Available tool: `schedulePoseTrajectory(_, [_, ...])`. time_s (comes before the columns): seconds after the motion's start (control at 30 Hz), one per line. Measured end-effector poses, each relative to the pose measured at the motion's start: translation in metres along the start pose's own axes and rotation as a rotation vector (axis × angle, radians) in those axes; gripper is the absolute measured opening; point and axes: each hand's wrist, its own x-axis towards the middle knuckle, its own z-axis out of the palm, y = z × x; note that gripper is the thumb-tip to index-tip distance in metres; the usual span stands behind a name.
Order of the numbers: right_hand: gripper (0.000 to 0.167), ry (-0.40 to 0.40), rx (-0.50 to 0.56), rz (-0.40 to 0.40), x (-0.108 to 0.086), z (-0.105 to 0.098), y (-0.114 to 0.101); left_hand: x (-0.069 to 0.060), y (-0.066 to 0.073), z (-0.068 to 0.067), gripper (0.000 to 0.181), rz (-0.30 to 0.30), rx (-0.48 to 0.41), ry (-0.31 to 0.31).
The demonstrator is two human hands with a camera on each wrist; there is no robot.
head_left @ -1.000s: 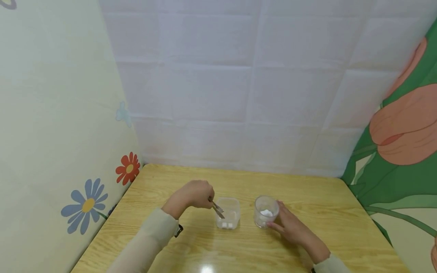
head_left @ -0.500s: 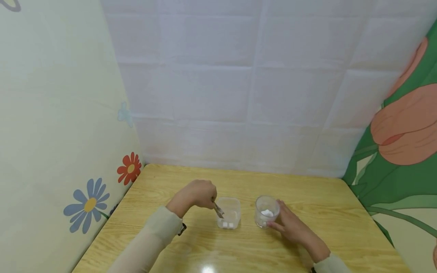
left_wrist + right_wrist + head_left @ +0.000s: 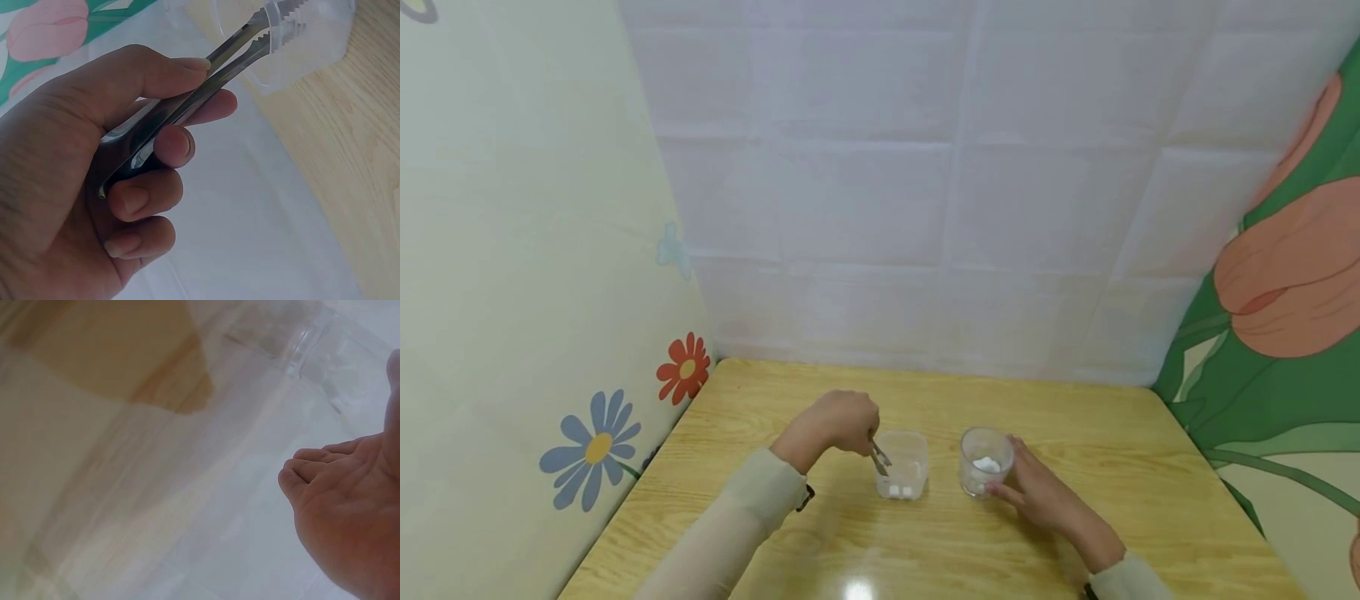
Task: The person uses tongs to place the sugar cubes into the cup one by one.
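Note:
My left hand (image 3: 838, 421) grips metal tongs (image 3: 232, 72), thumb on one arm and fingers curled round the other. Their toothed tips stand apart in the left wrist view, at the left side of a clear plastic container (image 3: 908, 450). No cube shows between them. Small white cubes (image 3: 901, 492) lie at the container's near side. To the right, my right hand (image 3: 1043, 496) holds a clear glass (image 3: 970, 479), thumb in front and fingers at its far right side. White pieces (image 3: 987, 465) lie inside the glass. The right wrist view shows the glass blurred and only partly.
Container and glass stand a short way apart on a wood-grain table (image 3: 1060, 417). A white creased sheet (image 3: 865, 317) hangs behind the table. Flower-printed panels (image 3: 610, 333) rise at both sides.
My left hand has shifted slightly right. The tongs' tips drew closer together half a second ago and stand farther apart now. The right hand has stayed at the glass.

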Motion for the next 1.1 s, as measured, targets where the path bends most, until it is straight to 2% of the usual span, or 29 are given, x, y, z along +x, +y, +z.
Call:
schedulePoseTrajectory(0.27, [0.086,0.017,0.009,-0.021,0.001,0.001,0.001,0.006,0.012,-0.004,0.050,-0.056,0.043,-0.059])
schedulePoseTrajectory(0.43, [0.085,0.020,0.007,-0.027,0.001,0.002,0.002,0.011,0.017,-0.004,0.045,-0.077,0.085,-0.099])
schedulePoseTrajectory(0.63, [0.086,0.014,0.013,-0.024,0.001,0.001,0.001,0.015,0.020,-0.004,0.047,-0.114,0.079,-0.130])
schedulePoseTrajectory(1.1, [0.086,0.013,0.014,-0.025,0.001,0.002,0.002,0.024,0.021,0.003,0.046,-0.110,0.132,-0.137])
